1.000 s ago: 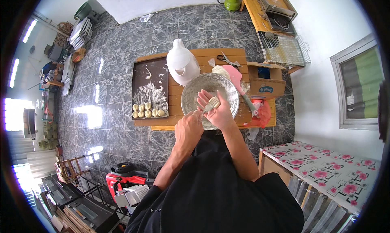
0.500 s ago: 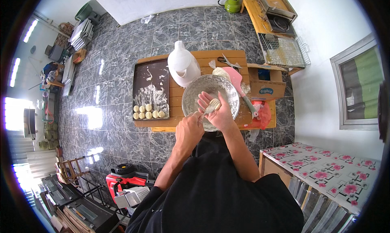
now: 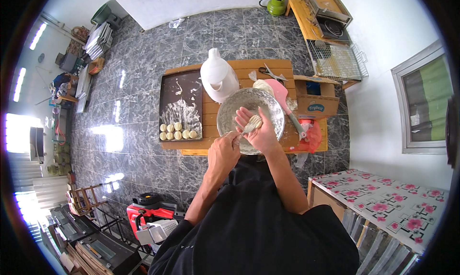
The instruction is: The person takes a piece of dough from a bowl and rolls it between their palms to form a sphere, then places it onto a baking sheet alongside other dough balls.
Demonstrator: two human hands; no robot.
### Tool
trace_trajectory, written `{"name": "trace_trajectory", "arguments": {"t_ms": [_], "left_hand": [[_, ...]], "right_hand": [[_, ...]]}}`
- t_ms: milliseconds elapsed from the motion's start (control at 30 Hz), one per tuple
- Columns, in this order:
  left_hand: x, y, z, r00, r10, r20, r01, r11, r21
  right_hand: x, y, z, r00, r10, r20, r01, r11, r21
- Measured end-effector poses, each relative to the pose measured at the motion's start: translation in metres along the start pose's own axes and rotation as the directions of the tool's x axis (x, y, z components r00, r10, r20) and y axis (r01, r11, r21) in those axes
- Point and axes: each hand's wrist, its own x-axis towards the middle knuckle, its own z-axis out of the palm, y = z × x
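The left hand (image 3: 223, 152) is closing around the handle of a small metal utensil (image 3: 244, 131), a spoon or fork, whose working end is reaching toward the right palm. The right hand (image 3: 256, 131) is lying open, palm up, fingers apart, cupping a pale lump of dough (image 3: 254, 122). Both hands are hovering over the near rim of a large metal bowl (image 3: 268, 105), which is sitting on the low wooden surface (image 3: 280, 66).

At 9 o'clock from the bowl a dark baking tray (image 3: 181, 90) is lying on the surface, carrying two short rows of pale dough balls (image 3: 178, 131) along its near edge. At 11 o'clock a white jug (image 3: 218, 76) is standing just beside the bowl. At 1 o'clock a pink spatula (image 3: 280, 90) is resting against the bowl's rim, and a cardboard box (image 3: 316, 102) is standing at 3 o'clock. Scissors (image 3: 270, 73) are lying at 12 o'clock.
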Motion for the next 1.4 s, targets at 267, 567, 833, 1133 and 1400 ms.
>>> {"name": "trace_trajectory", "arguments": {"t_ms": [267,567,833,1133,1400], "left_hand": [[0.0,-0.002,0.003,0.998,0.021,-0.064,-0.023,0.999,-0.023],[0.0,-0.002,0.004,0.996,0.051,-0.076,-0.053,0.998,-0.018],[0.0,-0.007,0.004,0.998,0.039,-0.055,-0.044,0.996,-0.081],[0.0,-0.009,0.003,0.998,0.064,0.003,-0.062,0.981,-0.182],[0.022,-0.089,0.035,0.928,-0.208,-0.31,0.109,0.945,-0.308]], "right_hand": [[-0.001,-0.004,0.007,0.998,-0.069,-0.002,0.069,0.998,-0.008],[0.007,0.001,-0.004,0.98,-0.192,0.057,0.19,0.981,0.039],[0.009,0.003,-0.008,0.979,-0.196,0.05,0.192,0.979,0.069],[0.008,0.005,-0.012,0.978,-0.196,0.063,0.189,0.976,0.109],[-0.001,0.001,-0.007,0.975,-0.183,0.129,0.171,0.98,0.099]]}}
